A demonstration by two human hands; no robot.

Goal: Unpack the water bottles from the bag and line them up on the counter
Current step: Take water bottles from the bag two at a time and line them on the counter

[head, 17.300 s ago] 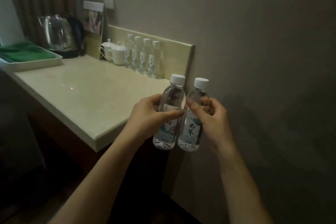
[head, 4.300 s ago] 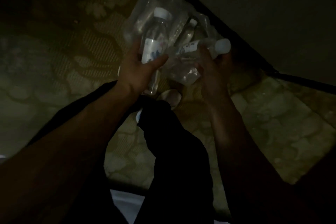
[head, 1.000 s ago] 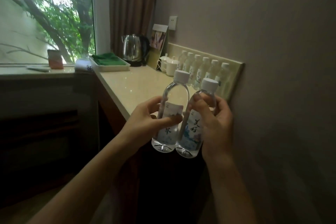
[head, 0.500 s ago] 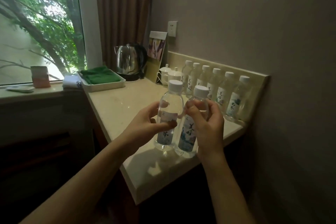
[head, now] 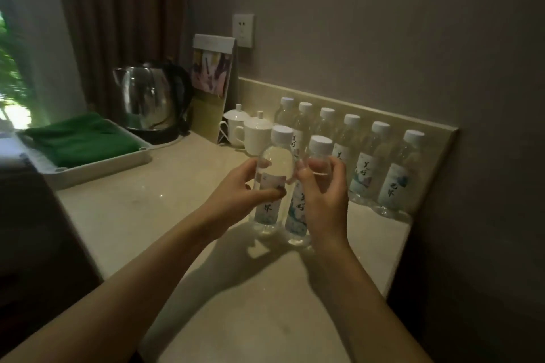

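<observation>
Left hand (head: 241, 190): fingers and thumb curled round the left bottle (head: 272, 183), gripping it at label height.
Right hand (head: 323, 194): fingers wrapped round the right bottle (head: 306, 194), thumb across its front.
Held bottles: both upright, side by side and touching or nearly so; white caps on; bases low over the counter (head: 182, 221), contact with the surface cannot be confirmed.
Bottle row (head: 368, 162): six capped bottles standing upright in a line along the backsplash (head: 439, 144) at the far right edge of the counter; labels face the room.
Position of held pair: in front of the row, nearer the viewer, toward its left half.
Cups (head: 253, 134): two white lidded cups at the far end of the row.
Kettle (head: 147, 100): steel, in the far left corner, beside a standing card (head: 211, 79).
Tray (head: 88, 156): white, left of the counter, carrying a folded green cloth (head: 79, 138).
Wall socket (head: 243, 30): above the card.
</observation>
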